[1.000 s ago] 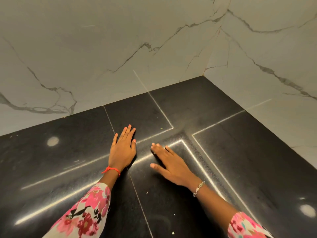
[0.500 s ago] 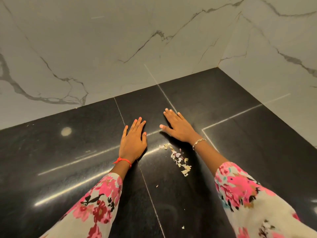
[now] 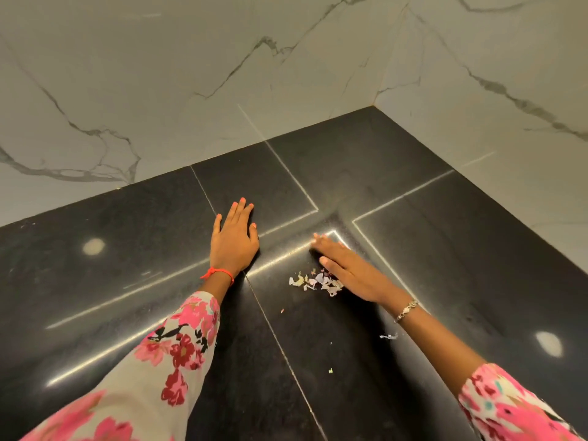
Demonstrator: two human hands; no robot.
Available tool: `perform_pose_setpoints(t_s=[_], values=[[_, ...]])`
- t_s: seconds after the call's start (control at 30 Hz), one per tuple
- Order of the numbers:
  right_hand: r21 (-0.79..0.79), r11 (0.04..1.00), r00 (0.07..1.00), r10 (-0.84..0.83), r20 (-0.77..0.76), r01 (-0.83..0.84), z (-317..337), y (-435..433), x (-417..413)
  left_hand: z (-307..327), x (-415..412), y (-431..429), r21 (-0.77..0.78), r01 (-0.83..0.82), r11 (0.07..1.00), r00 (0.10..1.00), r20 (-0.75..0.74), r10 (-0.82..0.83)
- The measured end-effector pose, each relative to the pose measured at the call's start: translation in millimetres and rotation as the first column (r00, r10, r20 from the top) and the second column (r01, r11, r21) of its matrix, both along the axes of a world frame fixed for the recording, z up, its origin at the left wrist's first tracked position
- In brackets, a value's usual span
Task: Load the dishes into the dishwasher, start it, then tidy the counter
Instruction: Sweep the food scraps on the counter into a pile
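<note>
The black stone counter (image 3: 445, 249) fills the lower view and meets marble walls in a corner. My left hand (image 3: 234, 238) lies flat on it, palm down, holding nothing. My right hand (image 3: 346, 268) rests flat and slightly blurred just to the right, its edge against a small heap of pale scraps (image 3: 315, 281). A few stray crumbs (image 3: 330, 370) lie nearer to me. No dishes or dishwasher are in view.
White marble walls (image 3: 222, 74) rise behind and to the right of the counter, closing the corner (image 3: 375, 105). Thin pale seams (image 3: 286, 354) cross the dark surface. Ceiling lights reflect as bright spots (image 3: 94, 246) on the stone.
My right hand has swept back toward me and to the right, pushing the scraps into a tighter heap at its edge. My left hand has stayed flat in about the same spot.
</note>
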State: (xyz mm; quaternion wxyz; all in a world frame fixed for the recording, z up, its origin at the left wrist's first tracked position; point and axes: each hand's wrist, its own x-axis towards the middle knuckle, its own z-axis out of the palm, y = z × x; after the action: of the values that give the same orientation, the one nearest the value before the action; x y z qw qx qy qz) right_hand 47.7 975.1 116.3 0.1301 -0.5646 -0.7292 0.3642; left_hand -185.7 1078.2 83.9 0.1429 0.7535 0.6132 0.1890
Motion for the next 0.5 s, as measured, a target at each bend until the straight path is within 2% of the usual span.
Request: perform_pose_setpoints(t_s=[0.07, 0.13, 0.23, 0.33, 0.4, 0.43, 0.5], values=[[0.074, 0.997, 0.966, -0.005, 0.259, -0.014, -9.9, -6.5, -4.9, -0.3, 0.3, -0.1, -0.003, 0.004, 1.000, 1.000, -0.001, -0.004], [0.132, 0.990, 0.927, 0.001, 0.374, -0.054, -15.9, -15.6, -22.1, -0.8, 0.1, 0.2, 0.000, 0.005, 1.000, 1.000, -0.007, -0.005], [0.203, 0.972, 0.946, 0.047, 0.320, -0.117, -18.0, -40.1, -46.0, -1.7, 0.1, 1.0, 0.004, 0.006, 1.000, 1.000, -0.014, -0.006], [0.136, 0.985, 0.991, 0.092, 0.094, -0.105, -12.3, -57.1, -56.4, -2.3, 0.1, 1.0, 0.002, 0.013, 1.000, 1.000, -0.011, -0.013], [0.103, 0.994, 0.999, 0.047, -0.017, -0.045, -8.1, -50.2, -58.5, -2.3, 0.3, 1.0, -0.002, 0.021, 1.000, 1.000, -0.018, -0.021], [0.114, 0.993, 1.000, 0.027, -0.006, -0.026, -7.9, -43.7, -60.2, -2.1, 0.1, 0.7, -0.005, 0.027, 1.000, 0.999, -0.028, -0.027], [0.161, 0.984, 0.992, 0.053, 0.112, -0.071, -10.3, -33.9, -67.8, -0.2, -1.2, -1.8, -0.011, 0.047, 0.999, 0.998, -0.047, -0.048]])
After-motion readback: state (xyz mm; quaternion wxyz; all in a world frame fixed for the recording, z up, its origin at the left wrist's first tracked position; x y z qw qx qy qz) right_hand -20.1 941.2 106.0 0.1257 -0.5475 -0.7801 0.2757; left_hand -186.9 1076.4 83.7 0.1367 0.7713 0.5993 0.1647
